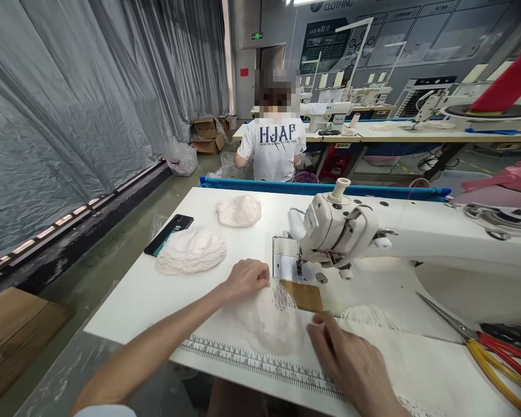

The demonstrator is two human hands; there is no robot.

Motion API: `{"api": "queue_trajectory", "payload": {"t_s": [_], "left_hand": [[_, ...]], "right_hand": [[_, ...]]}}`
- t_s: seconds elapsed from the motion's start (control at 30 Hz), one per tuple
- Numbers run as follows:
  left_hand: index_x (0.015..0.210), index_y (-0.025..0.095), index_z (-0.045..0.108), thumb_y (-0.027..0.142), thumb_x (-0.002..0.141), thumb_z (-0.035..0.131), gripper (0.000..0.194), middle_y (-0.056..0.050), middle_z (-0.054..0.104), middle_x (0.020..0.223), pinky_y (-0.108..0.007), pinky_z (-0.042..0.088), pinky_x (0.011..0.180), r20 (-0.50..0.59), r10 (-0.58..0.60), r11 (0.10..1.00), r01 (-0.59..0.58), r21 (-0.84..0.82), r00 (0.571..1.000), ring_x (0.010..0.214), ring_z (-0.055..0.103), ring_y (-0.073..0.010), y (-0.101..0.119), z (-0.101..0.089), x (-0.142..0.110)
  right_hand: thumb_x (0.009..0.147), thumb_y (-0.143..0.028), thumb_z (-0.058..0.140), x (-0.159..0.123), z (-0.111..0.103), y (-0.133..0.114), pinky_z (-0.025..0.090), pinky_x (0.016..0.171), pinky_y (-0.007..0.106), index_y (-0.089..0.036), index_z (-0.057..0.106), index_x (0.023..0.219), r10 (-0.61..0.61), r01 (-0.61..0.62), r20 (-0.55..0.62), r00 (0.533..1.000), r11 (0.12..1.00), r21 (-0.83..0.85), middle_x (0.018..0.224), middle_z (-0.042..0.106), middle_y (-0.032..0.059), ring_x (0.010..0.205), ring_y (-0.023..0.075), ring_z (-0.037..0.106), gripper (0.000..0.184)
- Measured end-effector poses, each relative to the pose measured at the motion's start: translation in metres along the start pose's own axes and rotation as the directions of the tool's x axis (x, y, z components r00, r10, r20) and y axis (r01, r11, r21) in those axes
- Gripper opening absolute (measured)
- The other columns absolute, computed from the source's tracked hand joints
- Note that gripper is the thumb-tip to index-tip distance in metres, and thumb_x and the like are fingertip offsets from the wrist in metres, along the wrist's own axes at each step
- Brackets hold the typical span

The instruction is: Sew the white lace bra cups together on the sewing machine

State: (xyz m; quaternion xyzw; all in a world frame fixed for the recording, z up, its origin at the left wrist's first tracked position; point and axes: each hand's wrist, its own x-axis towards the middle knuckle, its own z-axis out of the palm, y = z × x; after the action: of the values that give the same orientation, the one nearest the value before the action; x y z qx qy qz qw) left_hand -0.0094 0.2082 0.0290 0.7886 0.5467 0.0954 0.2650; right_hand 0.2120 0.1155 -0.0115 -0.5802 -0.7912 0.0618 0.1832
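Note:
A white lace-edged fabric piece [273,321] lies on the sewing table in front of me, somewhat blurred. My left hand [248,279] has its fingers closed on the upper left edge of this piece. At its right side is my right hand [351,362], fingers curled together; whether they grip the fabric edge is hidden. Just beyond the piece stands the sewing machine head [334,229], its needle plate [288,267] near my left fingertips. A brown flat plate [304,295] lies between the fabric and the machine.
A stack of lace pieces [193,250] partly covers a phone [179,223]; another lace piece [239,211] lies farther back. More white lace fabric [373,319] is at right, with scissors [481,341]. A printed ruler [260,365] runs along the front edge. A person [275,145] sits ahead.

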Motion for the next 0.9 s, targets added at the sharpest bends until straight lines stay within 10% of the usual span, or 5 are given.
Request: {"api": "queue_trajectory", "payload": {"t_s": [0.43, 0.73, 0.9], "left_hand": [[0.08, 0.017, 0.057, 0.02, 0.082, 0.05, 0.008, -0.001, 0.064, 0.079, -0.028, 0.041, 0.063, -0.039, -0.03, 0.998, 0.032, 0.054, 0.999, 0.069, 0.058, -0.0169, 0.035, 0.035, 0.004], [0.086, 0.017, 0.061, 0.024, 0.087, 0.048, 0.015, 0.0, 0.064, 0.081, -0.024, 0.042, 0.066, -0.096, 0.106, 0.953, -0.128, -0.273, 0.99, 0.073, 0.057, -0.0136, 0.037, 0.024, -0.013], [0.076, 0.016, 0.061, 0.024, 0.086, 0.048, 0.018, 0.001, 0.059, 0.068, -0.022, 0.04, 0.058, -0.048, 0.062, 0.899, -0.076, -0.431, 0.997, 0.063, 0.054, -0.012, 0.038, 0.019, -0.016]], "right_hand": [[0.094, -0.039, 0.03, 0.015, -0.025, 0.08, 0.02, 0.029, 0.02, -0.019, 0.058, 0.086, 0.074, -0.126, -0.151, 0.986, 0.918, -0.377, 0.06, 0.068, 0.0033, 0.033, 0.0167, 0.053, 0.036], [0.091, -0.04, 0.045, 0.052, -0.02, 0.016, 0.05, 0.07, 0.036, -0.018, 0.055, 0.107, -0.282, 0.299, -0.141, 0.949, 0.947, 0.12, 0.111, 0.058, 0.0136, 0.092, 0.0246, 0.059, 0.029], [0.094, -0.029, 0.039, 0.052, -0.025, 0.014, 0.046, 0.063, 0.03, -0.021, 0.054, 0.077, -0.261, 0.215, 0.035, 0.965, 0.857, 0.468, 0.077, 0.06, 0.0028, 0.071, 0.0171, 0.057, 0.023]]}}
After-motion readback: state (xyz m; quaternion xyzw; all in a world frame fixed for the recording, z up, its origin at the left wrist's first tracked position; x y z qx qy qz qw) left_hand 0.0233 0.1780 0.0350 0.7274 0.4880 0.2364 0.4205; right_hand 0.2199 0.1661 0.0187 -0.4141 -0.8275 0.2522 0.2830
